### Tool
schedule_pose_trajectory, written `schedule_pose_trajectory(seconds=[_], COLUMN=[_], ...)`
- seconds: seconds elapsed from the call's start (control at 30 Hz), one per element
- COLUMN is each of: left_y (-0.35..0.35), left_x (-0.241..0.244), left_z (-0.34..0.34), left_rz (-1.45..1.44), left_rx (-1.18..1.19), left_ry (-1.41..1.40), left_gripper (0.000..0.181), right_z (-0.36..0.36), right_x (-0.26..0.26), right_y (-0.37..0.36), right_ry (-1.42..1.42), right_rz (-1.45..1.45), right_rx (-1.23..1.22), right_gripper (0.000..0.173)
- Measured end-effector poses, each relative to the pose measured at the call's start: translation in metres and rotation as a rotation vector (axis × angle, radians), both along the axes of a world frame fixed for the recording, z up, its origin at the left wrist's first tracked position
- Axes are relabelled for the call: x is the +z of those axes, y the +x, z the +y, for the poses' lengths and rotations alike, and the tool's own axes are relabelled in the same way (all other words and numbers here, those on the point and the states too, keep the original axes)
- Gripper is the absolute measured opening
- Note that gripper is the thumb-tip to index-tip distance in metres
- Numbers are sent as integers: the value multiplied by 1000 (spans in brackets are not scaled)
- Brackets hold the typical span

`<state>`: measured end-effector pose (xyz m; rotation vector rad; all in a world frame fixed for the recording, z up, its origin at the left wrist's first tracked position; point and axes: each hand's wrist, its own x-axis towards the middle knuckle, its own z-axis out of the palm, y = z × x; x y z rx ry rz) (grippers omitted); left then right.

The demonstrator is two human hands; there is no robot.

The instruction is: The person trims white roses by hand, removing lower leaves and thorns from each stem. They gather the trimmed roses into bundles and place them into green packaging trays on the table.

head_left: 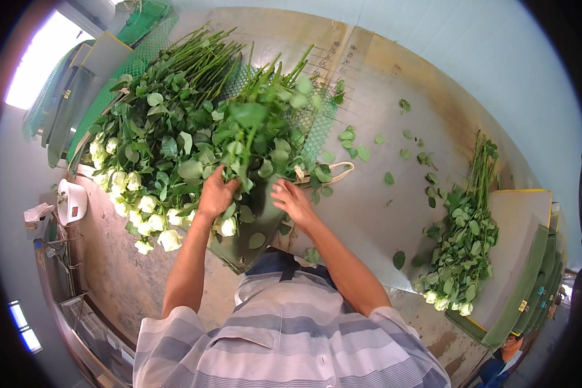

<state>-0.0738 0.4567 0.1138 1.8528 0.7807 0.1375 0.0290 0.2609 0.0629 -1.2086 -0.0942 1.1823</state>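
Observation:
My left hand [218, 191] is closed around a leafy stem of a white rose [227, 226], whose bloom hangs just below the hand. Leaves above that hand are blurred. To its right, my right hand [293, 203] has its fingers apart and appears to hold nothing. It is beside the foliage and a dark green cloth [252, 242] at the table edge. A large heap of white roses [169, 111] lies to the left, blooms towards me and cut stems pointing away. Green netting [320, 131] shows under the stems.
A smaller bunch of roses [465, 228] lies on the metal table [363, 208] at the right, beside a padded board [519, 228]. Loose leaves [363, 153] and a beige strap loop [342, 172] are on the tabletop. A white bucket [72, 201] stands far left.

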Motion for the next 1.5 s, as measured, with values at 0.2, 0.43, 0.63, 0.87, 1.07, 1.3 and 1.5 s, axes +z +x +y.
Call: schedule_pose_trajectory(seconds=[0.2, 0.43, 0.63, 0.87, 1.07, 1.3, 1.5], left_y=[-9, 9, 45, 124, 147, 148, 160], left_x=[-21, 33, 52, 0, -2, -29, 8], left_z=[34, -36, -124, -264, -257, -174, -116], left_rz=[156, 102, -139, -116, -18, 44, -127], left_rx=[63, 18, -216, -234, -130, -124, -87], left_ry=[45, -582, -547, -568, -845, 282, 224], left_gripper=[34, 27, 16, 23, 22, 35, 30], right_z=[76, 53, -87, -192, -263, -331, -346], right_x=[-30, -5, 53, 28, 36, 39, 37], right_y=[-18, -20, 16, 54, 74, 80, 88], right_ry=[-14, -45, -51, -598, -201, -449, -520], right_rz=[356, 53, -64, -685, 92, -519, -247], right_rx=[-174, -269, -406, -356, -375, -38, -342], right_gripper=[42, 33, 21, 23, 34, 27, 30])
